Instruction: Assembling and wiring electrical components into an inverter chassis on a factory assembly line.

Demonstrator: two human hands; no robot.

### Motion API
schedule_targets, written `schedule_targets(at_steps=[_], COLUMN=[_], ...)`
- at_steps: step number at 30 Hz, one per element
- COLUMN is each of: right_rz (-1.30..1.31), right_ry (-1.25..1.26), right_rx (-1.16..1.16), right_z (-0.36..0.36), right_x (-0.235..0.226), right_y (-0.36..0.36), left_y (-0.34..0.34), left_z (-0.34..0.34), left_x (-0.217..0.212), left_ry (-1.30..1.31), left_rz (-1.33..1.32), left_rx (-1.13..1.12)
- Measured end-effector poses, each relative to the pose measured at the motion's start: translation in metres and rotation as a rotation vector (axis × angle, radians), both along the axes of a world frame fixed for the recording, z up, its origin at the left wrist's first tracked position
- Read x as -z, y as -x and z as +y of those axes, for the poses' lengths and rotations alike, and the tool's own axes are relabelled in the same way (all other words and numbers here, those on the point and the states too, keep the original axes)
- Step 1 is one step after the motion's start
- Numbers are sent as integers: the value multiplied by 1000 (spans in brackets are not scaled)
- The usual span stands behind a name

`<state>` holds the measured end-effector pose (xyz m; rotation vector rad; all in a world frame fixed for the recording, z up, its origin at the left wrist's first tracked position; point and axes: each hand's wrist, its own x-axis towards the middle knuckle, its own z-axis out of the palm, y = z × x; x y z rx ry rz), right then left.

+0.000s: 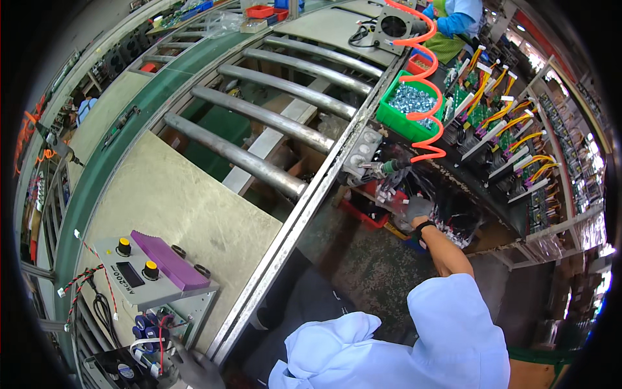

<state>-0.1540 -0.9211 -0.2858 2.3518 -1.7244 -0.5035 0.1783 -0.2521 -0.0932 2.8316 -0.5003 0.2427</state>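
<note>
My right hand (418, 209), in a grey glove with a black band at the wrist, reaches down to the right among small white parts and clear plastic bags (447, 227). Its fingertips are lost among them. At the lower left, my left hand (197, 371), also in a grey glove, is beside an opened electronic unit (155, 285). Its fingers are blurred and partly hidden. The unit has a grey front panel with a small display, two yellow-topped knobs (150, 270) and a purple strip (170, 259). Behind the panel are blue capacitors (148, 327), wires and a black fan (125, 372).
A roller conveyor (259, 123) runs along my left. Under an orange coiled hose (424, 97) stands a green bin (409, 107) of small metal parts. A red bin (363, 211) sits low by my right hand. Circuit boards with yellow cables (512, 123) line the right shelf. A co-worker (453, 23) stands beyond.
</note>
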Motion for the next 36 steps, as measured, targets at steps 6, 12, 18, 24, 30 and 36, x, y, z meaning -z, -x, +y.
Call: schedule_targets(at_steps=[6,12,18,24,30,36], right_rz=[-195,-1172,-1349,-1364,-1292,-1794], right_ry=[39,-189,127,446,633,390], right_rx=[100,469,256,108,-300,-569], right_z=[-16,-37,17,37,84,139], right_x=[13,-11,-72,-140,-231,-317], right_y=[18,30,28,19,-19,-93], left_y=[0,1,2,2,2,-1], left_z=[2,1,3,5,7,11], left_x=[7,7,9,10,6,11], left_ry=[49,73,93,141,196,300], left_rz=[-71,-129,-113,-186,-233,-259], left_rx=[36,51,39,77,111,194])
